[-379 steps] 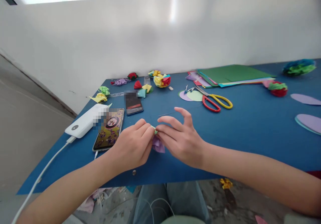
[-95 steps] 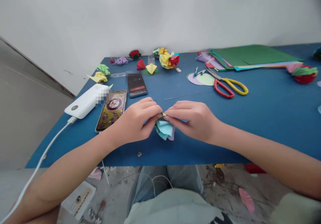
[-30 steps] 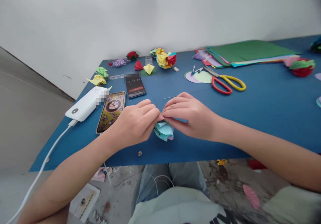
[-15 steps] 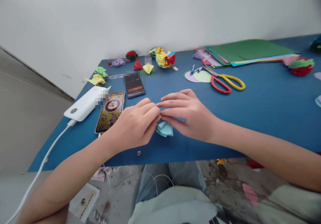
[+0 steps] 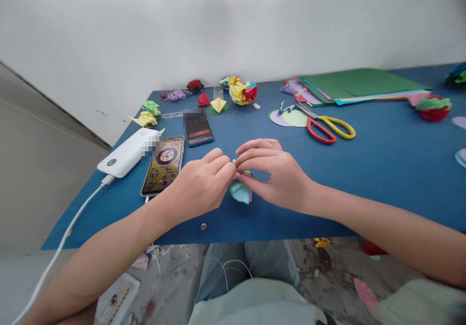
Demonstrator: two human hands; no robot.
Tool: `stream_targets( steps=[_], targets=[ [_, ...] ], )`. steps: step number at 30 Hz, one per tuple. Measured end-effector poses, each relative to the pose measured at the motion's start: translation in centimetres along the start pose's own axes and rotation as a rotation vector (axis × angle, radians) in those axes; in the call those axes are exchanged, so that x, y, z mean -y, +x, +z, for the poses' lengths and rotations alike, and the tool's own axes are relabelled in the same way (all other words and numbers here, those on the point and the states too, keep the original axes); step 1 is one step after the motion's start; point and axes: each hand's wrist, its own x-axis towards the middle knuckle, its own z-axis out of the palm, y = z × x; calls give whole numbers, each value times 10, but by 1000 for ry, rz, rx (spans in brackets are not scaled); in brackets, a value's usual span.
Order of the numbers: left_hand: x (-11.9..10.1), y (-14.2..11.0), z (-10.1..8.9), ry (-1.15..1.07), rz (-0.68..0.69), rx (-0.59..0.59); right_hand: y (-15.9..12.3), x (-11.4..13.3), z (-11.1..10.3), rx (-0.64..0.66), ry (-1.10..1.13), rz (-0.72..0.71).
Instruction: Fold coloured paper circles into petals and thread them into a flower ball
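Together, the left hand (image 5: 209, 182) and the right hand (image 5: 274, 174) are pinching a paper bundle (image 5: 240, 192) just below the centre of the frame, over the blue surface (image 5: 345, 179); fingers are partly hiding the exact grip. Pale blue paper is showing beneath the fingertips in soft, curling folds, a lilac edge is peeping out at its right, and small green bits are sticking up between the hands.

At the upper centre, a clear plastic piece (image 5: 218, 93) is lying behind a folded yellow paper (image 5: 218, 105); whether it is holding anything is too small to tell. Beside them, a round, crinkled paper ball (image 5: 243, 93) is showing yellow and red petals. Smooth paper ovals (image 5: 295, 118) in lilac and pale green are overlapping right of centre, next to scissors (image 5: 329, 127) with one red and one yellow handle. Flat coloured sheets (image 5: 364, 83) are lying stacked at the upper right, dark green on top. On the left, a glossy phone (image 5: 164, 167) is resting near a white power bank (image 5: 129, 153).
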Motion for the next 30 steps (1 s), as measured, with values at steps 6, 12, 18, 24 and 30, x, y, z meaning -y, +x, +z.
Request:
stream_targets(
  steps=[6,12,18,24,30],
  targets=[
    [-4,0,1,-30,-26,-6,0,-1,1,3,33,10],
    [-3,4,-7,-614,-362,-163,3,-3,-3,-64,230,50],
    [6,9,2,-1860,-686,35,7,-8,-7,-132,549,62],
    [5,9,4,-1954,-677,128,6,-23,-2,-65,601,108],
    [5,14,0,-1869,-870,111,5,-34,0,48,539,181]
  ],
)
